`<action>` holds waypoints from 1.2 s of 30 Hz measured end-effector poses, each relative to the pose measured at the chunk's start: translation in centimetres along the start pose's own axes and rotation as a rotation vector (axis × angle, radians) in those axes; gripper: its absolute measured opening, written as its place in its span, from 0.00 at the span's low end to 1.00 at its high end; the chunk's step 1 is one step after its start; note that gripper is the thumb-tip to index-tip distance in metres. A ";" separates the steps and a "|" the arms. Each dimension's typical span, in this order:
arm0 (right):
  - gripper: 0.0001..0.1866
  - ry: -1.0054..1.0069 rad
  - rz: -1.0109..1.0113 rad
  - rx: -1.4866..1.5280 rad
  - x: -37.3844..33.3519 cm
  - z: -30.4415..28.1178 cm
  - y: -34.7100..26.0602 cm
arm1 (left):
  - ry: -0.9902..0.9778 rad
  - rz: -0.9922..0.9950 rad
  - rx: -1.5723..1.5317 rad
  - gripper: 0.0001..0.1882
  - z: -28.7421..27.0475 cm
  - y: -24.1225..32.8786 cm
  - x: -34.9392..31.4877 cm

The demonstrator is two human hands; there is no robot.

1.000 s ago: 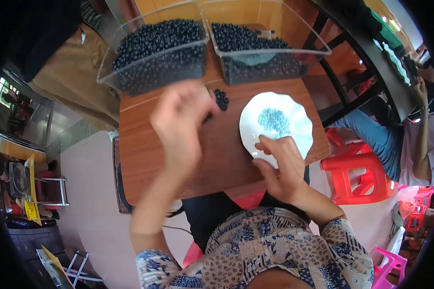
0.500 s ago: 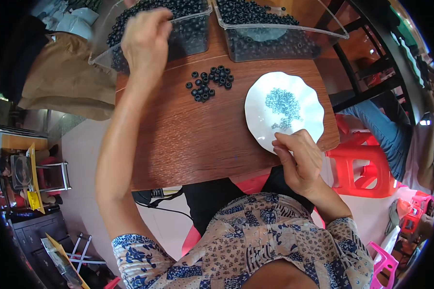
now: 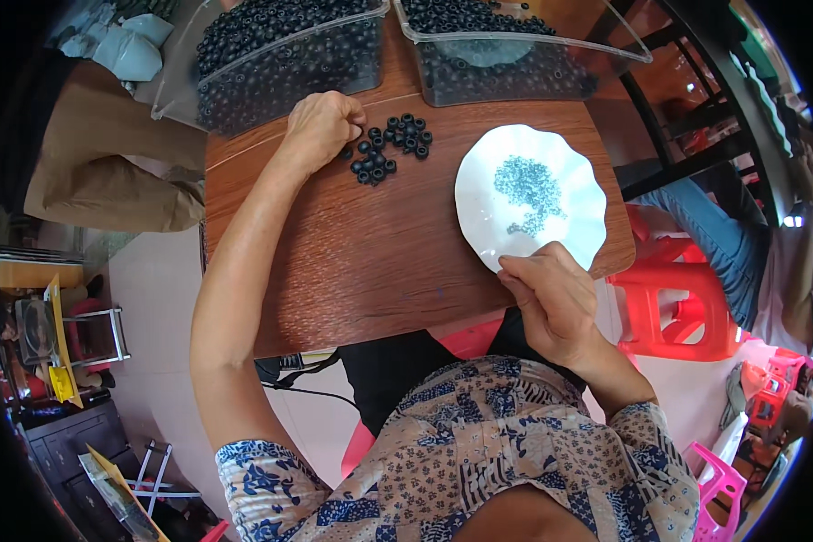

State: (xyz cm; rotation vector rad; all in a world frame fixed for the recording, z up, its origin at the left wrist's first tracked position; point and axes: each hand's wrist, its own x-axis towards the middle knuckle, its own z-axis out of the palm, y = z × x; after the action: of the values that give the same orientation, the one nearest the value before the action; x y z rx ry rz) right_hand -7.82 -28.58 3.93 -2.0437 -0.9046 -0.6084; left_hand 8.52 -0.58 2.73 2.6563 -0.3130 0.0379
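My left hand (image 3: 321,131) rests low over the table with its fingers curled together, beside a loose pile of small black rings with holes (image 3: 410,134). One black ring lies right under its fingertips; whether anything is inside the fingers is hidden. At the near rim of a white scalloped plate (image 3: 479,194), my right hand (image 3: 556,298) is closed in a pinch; what it holds, if anything, is too small to make out. Tiny grey-blue pieces (image 3: 526,185) lie scattered on the plate.
Two clear plastic bins full of black rings stand along the far edge, one on the left (image 3: 289,77) and one on the right (image 3: 506,72). The wooden table (image 3: 361,271) ends close to my lap. A red stool (image 3: 677,307) and a seated person's jeans (image 3: 709,239) are at the right.
My left hand has come down from the left bin to the ring pile. My right hand has shifted slightly left at the plate's near rim, its fingers still pinched.
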 end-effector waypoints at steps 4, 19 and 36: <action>0.17 0.001 0.012 0.003 -0.1 -0.1 0.1 | -0.038 0.022 0.093 0.04 0.1 -0.1 0.6; 0.12 0.022 0.103 -0.003 -0.6 -0.3 0.1 | 0.157 -0.177 -1.197 0.09 -2.0 4.5 -7.3; 0.06 0.036 0.288 -0.194 -1.0 -3.3 3.1 | 0.013 -0.242 -1.875 0.12 5.6 10.5 -14.8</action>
State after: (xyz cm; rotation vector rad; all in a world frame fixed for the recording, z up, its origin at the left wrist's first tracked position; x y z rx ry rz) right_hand -6.40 -32.96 3.62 -2.2752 -0.5312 -0.5898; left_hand -8.43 -9.00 1.21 0.8059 0.0492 -0.2104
